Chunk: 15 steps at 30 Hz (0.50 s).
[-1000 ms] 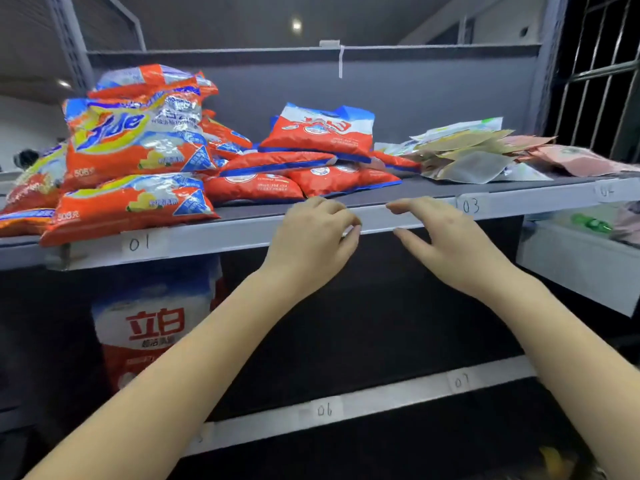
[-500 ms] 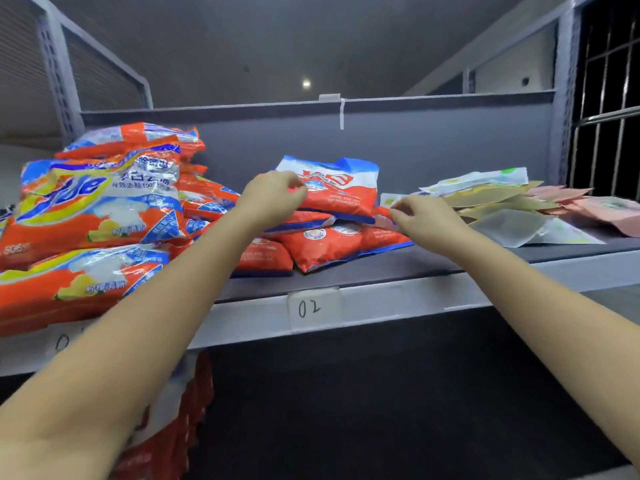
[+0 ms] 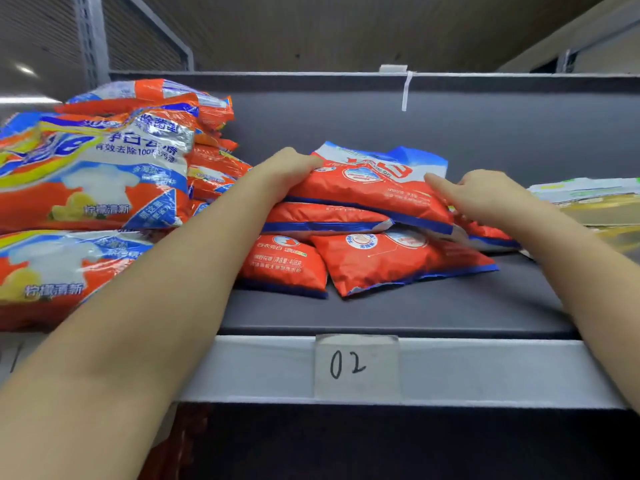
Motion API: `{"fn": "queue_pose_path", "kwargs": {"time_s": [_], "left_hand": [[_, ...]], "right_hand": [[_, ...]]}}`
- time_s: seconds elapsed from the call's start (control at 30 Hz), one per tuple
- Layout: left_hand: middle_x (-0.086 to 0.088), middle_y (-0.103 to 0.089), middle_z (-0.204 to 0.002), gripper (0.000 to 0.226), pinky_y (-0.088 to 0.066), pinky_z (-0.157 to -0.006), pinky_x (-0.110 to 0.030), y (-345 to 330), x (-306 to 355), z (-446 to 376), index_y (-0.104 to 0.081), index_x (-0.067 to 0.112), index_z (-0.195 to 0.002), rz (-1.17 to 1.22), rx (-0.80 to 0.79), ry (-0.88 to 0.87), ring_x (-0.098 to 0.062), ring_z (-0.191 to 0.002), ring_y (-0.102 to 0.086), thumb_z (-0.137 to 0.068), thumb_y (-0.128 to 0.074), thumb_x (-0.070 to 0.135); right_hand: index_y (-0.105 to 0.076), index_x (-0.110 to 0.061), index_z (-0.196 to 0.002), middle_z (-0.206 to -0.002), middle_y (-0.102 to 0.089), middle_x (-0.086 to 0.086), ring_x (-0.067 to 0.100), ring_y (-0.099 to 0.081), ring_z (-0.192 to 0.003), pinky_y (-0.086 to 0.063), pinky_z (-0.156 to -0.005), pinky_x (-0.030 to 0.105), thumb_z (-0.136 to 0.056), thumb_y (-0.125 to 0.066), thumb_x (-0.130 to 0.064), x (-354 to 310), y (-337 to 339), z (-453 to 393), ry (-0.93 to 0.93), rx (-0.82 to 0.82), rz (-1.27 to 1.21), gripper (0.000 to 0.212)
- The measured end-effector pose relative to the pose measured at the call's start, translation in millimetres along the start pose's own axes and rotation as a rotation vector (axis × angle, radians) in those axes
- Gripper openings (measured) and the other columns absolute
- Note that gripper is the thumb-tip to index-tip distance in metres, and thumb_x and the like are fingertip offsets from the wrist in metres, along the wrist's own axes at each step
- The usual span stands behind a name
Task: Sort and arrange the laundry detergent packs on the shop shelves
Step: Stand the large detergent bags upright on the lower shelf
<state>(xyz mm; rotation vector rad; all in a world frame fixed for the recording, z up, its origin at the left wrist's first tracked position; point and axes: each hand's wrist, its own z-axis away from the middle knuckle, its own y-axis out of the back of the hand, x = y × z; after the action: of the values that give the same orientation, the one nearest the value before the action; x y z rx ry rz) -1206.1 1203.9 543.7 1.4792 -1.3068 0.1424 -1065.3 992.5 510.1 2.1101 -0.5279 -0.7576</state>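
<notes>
Red top pack point(image 3: 370, 188), between both hands' grip

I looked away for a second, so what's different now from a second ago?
Both hands rose from the shelf's front edge to the middle pile. The left hand and right hand now hold the top red pack by its ends. The packs beneath and the big pile on the left stayed put.

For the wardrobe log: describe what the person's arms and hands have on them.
Nothing is worn that shows. The left hand and right hand are bare, without gloves, rings or a watch in view. Both forearms are uncovered up to the picture's edge; no sleeve, band or marking appears.
</notes>
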Motion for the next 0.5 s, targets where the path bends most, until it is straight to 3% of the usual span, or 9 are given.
{"fn": "queue_pose_path", "kwargs": {"time_s": [0.1, 0.2, 0.23, 0.3, 0.37, 0.5], "left_hand": [[-0.005, -0.056, -0.127, 0.065, -0.044, -0.086, -0.030, 5.5, 0.3, 7.3, -0.053, 0.013, -0.129, 0.190, -0.045, 0.078, -0.023, -0.103, -0.057, -0.081, -0.063, 0.055], [-0.002, -0.068, -0.092, 0.028, -0.051, -0.062, -0.025, 9.3, -0.6, 18.6, -0.062, 0.018, -0.091, 0.441, -0.171, 0.105, -0.016, -0.072, -0.064, -0.082, -0.068, 0.044], [0.000, -0.070, -0.087, 0.020, -0.053, -0.056, -0.023, 10.6, 0.0, 22.8, -0.062, 0.019, -0.090, 0.489, -0.210, 0.078, -0.014, -0.065, -0.066, -0.085, -0.066, 0.038], [0.004, -0.073, -0.077, 0.011, -0.055, -0.052, -0.022, 14.2, 2.1, 27.8, -0.060, 0.020, -0.100, 0.609, -0.254, -0.047, -0.009, -0.058, -0.068, -0.090, -0.061, 0.024], [0.007, -0.072, -0.070, 0.016, -0.056, -0.054, -0.022, 20.1, 7.0, 33.0, -0.056, 0.022, -0.104, 0.759, -0.236, -0.187, -0.007, -0.060, -0.068, -0.092, -0.058, 0.012], [0.004, -0.073, -0.081, 0.023, -0.058, -0.068, -0.026, 28.9, 17.7, 47.6, -0.057, 0.018, -0.104, 0.883, -0.171, -0.434, -0.010, -0.072, -0.070, -0.091, -0.056, 0.000]], "right_hand": [[-0.060, -0.001, -0.078, -0.082, -0.066, 0.016, 0.033, -0.058, -0.081, -0.044, -0.074, 0.035, -0.093, -0.034, -0.058, 2.3, 1.6, 4.6, -0.001, -0.005, -0.002, 0.065], [-0.059, -0.005, -0.072, -0.071, -0.064, 0.009, 0.023, -0.058, -0.066, -0.044, -0.062, 0.029, -0.092, -0.042, -0.055, 0.1, 0.4, 9.9, -0.007, -0.034, -0.199, 0.056], [-0.056, -0.006, -0.069, -0.067, -0.062, 0.007, 0.020, -0.057, -0.062, -0.043, -0.058, 0.027, -0.091, -0.046, -0.054, -1.1, -0.5, 11.2, -0.002, -0.043, -0.270, 0.054], [-0.056, -0.007, -0.070, -0.065, -0.059, 0.006, 0.020, -0.055, -0.061, -0.041, -0.056, 0.027, -0.088, -0.051, -0.054, -3.1, -1.0, 13.6, 0.008, -0.035, -0.354, 0.051], [-0.060, -0.009, -0.077, -0.071, -0.060, 0.005, 0.019, -0.054, -0.065, -0.042, -0.059, 0.029, -0.087, -0.056, -0.052, -4.2, -1.1, 16.6, 0.022, -0.026, -0.505, 0.044], [-0.068, -0.012, -0.100, -0.093, -0.072, 0.004, 0.018, -0.067, -0.079, -0.055, -0.074, 0.030, -0.085, -0.066, -0.034, -5.0, -0.5, 22.5, 0.062, -0.175, -0.940, 0.026]]}}
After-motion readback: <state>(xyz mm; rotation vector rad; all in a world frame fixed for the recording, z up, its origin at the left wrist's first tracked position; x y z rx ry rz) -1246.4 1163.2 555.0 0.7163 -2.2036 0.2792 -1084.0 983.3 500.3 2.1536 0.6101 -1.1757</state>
